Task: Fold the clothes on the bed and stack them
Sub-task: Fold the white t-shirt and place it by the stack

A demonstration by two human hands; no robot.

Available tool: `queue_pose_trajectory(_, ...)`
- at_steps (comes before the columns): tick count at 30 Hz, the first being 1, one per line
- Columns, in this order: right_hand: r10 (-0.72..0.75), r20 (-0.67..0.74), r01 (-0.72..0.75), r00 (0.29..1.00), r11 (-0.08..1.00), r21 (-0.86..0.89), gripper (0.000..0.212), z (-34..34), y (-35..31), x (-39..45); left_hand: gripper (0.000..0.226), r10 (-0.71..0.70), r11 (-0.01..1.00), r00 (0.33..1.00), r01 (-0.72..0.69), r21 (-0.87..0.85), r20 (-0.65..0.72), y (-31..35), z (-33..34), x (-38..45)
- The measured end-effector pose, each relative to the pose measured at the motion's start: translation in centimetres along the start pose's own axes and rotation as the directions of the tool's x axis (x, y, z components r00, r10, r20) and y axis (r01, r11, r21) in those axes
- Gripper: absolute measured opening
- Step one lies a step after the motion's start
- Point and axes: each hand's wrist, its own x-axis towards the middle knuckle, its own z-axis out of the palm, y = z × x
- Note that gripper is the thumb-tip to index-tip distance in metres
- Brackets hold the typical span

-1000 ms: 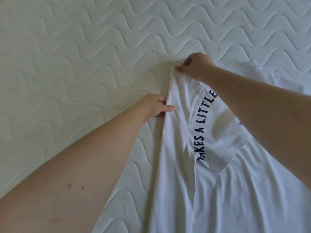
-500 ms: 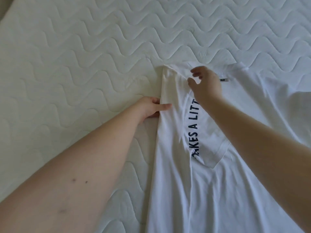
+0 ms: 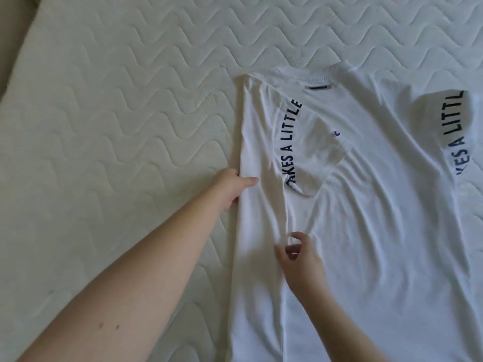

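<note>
A white T-shirt (image 3: pixel 366 218) lies flat on the bed, collar at the far end, dark lettering on both sleeves. Its left side is folded inward, so the left sleeve (image 3: pixel 308 152) lies on the shirt's body. My left hand (image 3: pixel 232 188) pinches the folded left edge, thumb on top of the cloth and fingers hidden beneath. My right hand (image 3: pixel 300 259) hovers over the lower part of that fold with its fingers loosely curled, holding nothing that I can see. The right sleeve (image 3: pixel 449 131) lies spread out at the far right.
The quilted white mattress (image 3: pixel 117 126) stretches to the left and beyond the shirt. Its corner and a beige strip (image 3: pixel 10 35) show at the top left.
My right hand let go of the shirt's top corner near the collar and moved down toward me along the fold. The left hand has kept its grip on the edge.
</note>
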Motion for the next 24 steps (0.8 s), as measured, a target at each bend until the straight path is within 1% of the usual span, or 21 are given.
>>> queue_pose_trajectory(2,0.029,0.073,-0.030,0.997,1.000,0.010,0.029,0.3,0.1,-0.6,0.027,-0.014,0.999,1.000,0.013,0.046,0.015,-2.5,0.2,-2.0)
queue_pose_trajectory(4,0.004,0.126,0.005,0.992,0.997,-0.074,0.016,0.2,0.4,-0.8,0.027,-0.024,0.999,0.999,0.022,0.048,0.033,-5.0,0.2,-3.9)
queue_pose_trajectory(7,-0.008,0.188,0.038,0.982,0.987,-0.155,0.030,-0.2,0.5,-1.2,0.027,-0.037,0.999,0.997,0.034,0.039,0.062,-8.3,0.3,-7.0)
queue_pose_trajectory(8,-0.004,0.191,0.033,0.982,0.989,-0.147,0.029,-0.3,0.6,-1.6,0.029,-0.042,0.998,0.997,0.039,0.046,0.062,-9.5,0.4,-8.0)
queue_pose_trajectory(10,0.038,0.226,-0.023,0.973,0.997,-0.067,0.021,-0.2,1.1,-2.6,0.024,-0.059,0.997,0.996,0.056,0.046,0.065,-11.9,0.4,-9.9)
queue_pose_trajectory(12,0.089,0.315,-0.105,0.945,0.994,0.034,0.025,0.3,2.4,-4.0,0.019,-0.097,0.995,0.993,0.096,0.011,0.073,-13.9,0.4,-11.6)
queue_pose_trajectory(13,0.108,0.370,-0.133,0.923,0.990,0.044,0.029,0.7,3.2,-5.1,0.018,-0.117,0.993,0.989,0.119,-0.010,0.087,-14.8,0.3,-12.5)
queue_pose_trajectory(14,0.123,0.415,-0.144,0.901,0.989,0.019,0.033,1.0,4.0,-6.1,0.018,-0.140,0.989,0.985,0.144,-0.032,0.102,-15.8,0.2,-13.2)
queue_pose_trajectory(16,0.168,0.475,-0.181,0.864,0.983,-0.020,0.036,2.0,5.9,-8.2,0.019,-0.181,0.980,0.974,0.190,-0.056,0.134,-17.5,-0.1,-14.6)
queue_pose_trajectory(17,0.191,0.503,-0.225,0.843,0.974,0.006,0.036,2.6,6.9,-9.1,0.018,-0.193,0.977,0.968,0.205,-0.061,0.158,-18.2,-0.3,-15.2)
queue_pose_trajectory(19,0.219,0.552,-0.336,0.805,0.934,0.120,0.036,4.3,8.8,-11.2,0.017,-0.209,0.971,0.955,0.228,-0.071,0.208,-19.1,-0.6,-16.6)
queue_pose_trajectory(21,0.225,0.573,-0.423,0.788,0.875,0.238,0.037,5.9,10.5,-12.8,0.021,-0.213,0.972,0.951,0.229,-0.051,0.224,-19.7,-0.8,-17.8)
queue_pose_trajectory(22,0.224,0.585,-0.456,0.779,0.843,0.285,0.034,6.5,11.1,-13.3,0.024,-0.213,0.973,0.951,0.227,-0.040,0.223,-20.0,-0.9,-18.2)
queue_pose_trajectory(24,0.202,0.637,-0.498,0.744,0.803,0.328,0.022,7.1,11.8,-14.4,0.032,-0.215,0.973,0.949,0.228,-0.032,0.229,-20.7,-0.9,-18.7)
